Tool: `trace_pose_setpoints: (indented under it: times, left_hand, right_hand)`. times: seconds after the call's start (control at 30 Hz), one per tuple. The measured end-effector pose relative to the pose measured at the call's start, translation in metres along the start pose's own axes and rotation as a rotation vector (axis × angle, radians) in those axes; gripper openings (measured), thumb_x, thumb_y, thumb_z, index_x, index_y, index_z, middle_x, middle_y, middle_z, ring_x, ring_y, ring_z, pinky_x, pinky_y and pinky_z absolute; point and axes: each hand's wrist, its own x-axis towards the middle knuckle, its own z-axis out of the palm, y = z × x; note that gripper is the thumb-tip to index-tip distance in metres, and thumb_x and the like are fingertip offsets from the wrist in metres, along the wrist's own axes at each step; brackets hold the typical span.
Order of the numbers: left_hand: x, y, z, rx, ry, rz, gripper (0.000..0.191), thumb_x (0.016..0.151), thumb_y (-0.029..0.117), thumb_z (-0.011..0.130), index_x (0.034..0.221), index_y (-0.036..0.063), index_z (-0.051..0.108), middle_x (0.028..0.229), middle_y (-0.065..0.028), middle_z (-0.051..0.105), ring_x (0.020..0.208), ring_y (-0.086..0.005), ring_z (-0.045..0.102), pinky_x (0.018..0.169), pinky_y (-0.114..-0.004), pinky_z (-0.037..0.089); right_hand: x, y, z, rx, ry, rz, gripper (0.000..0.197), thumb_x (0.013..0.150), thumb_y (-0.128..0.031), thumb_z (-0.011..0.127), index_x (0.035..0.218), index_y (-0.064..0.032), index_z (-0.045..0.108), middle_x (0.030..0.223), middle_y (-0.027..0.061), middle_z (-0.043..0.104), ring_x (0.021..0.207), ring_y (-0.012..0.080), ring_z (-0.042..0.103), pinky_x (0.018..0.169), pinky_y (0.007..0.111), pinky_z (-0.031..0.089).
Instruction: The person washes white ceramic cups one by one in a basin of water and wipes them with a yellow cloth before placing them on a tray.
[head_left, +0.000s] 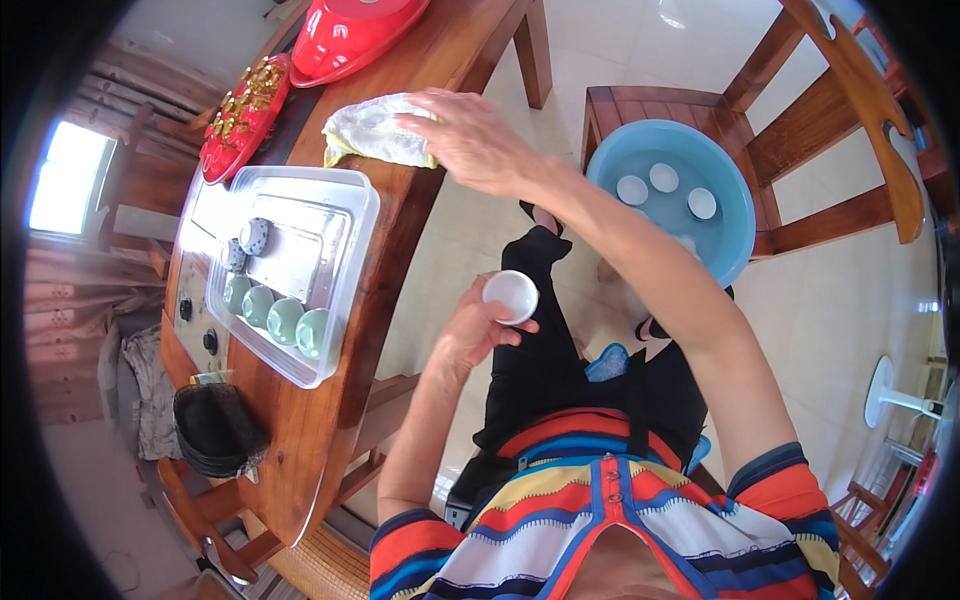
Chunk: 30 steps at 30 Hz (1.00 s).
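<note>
My left hand (480, 319) holds a small white cup (511, 296) above my lap, its mouth facing up. My right hand (469, 139) reaches across to the table edge, fingers extended over the right part of a white cloth (367, 135) with a yellow border. Whether those fingertips touch the cloth is hard to see. On the table, left of my left hand, a clear plastic tray (364, 259) holds several green cups (285, 321) in a row and two patterned cups (255, 236).
A blue basin (739, 232) of water with several white cups (664, 178) stands on a wooden chair (622, 101) to the right. On the wooden table (285, 435) are a red dish with gold-wrapped pieces (244, 124), a red lidded container (345, 37) and a black mesh basket (217, 427).
</note>
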Motion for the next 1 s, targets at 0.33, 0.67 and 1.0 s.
trace_pose_setpoints:
  times: [0.33, 0.67, 1.0]
  left_hand:
    - [0.006, -0.001, -0.003, -0.078, 0.048, 0.099, 0.047, 0.070, -0.001, 0.049, 0.116, -0.0021, 0.035, 0.093, -0.0184, 0.055, 0.071, -0.0294, 0.062, 0.052, -0.033, 0.049]
    - [0.035, -0.021, 0.012, -0.023, -0.118, 0.133, 0.053, 0.077, -0.005, 0.048, 0.127, 0.0072, 0.034, 0.100, -0.0103, 0.055, 0.077, -0.0192, 0.058, 0.060, -0.030, 0.049]
    - [0.036, -0.031, 0.059, 0.343, -0.140, 0.115, 0.038, 0.074, -0.001, 0.045, 0.112, 0.0022, 0.041, 0.090, -0.0082, 0.054, 0.070, -0.0151, 0.055, 0.056, -0.026, 0.045]
  right_hand:
    - [-0.009, -0.011, 0.007, 0.064, -0.254, 0.110, 0.034, 0.076, -0.003, 0.051, 0.109, -0.0095, 0.056, 0.111, 0.0075, 0.053, 0.098, 0.0296, 0.051, 0.082, 0.038, 0.045]
    - [-0.149, -0.068, -0.099, 0.073, -0.533, 0.371, 0.044, 0.068, -0.009, 0.067, 0.108, -0.0135, 0.050, 0.091, 0.0099, 0.047, 0.091, 0.0285, 0.053, 0.076, 0.042, 0.045]
    - [-0.179, -0.056, -0.106, 0.255, -0.386, 0.361, 0.057, 0.072, 0.004, 0.057, 0.124, -0.0156, 0.046, 0.117, 0.0116, 0.046, 0.093, 0.0308, 0.055, 0.074, 0.035, 0.049]
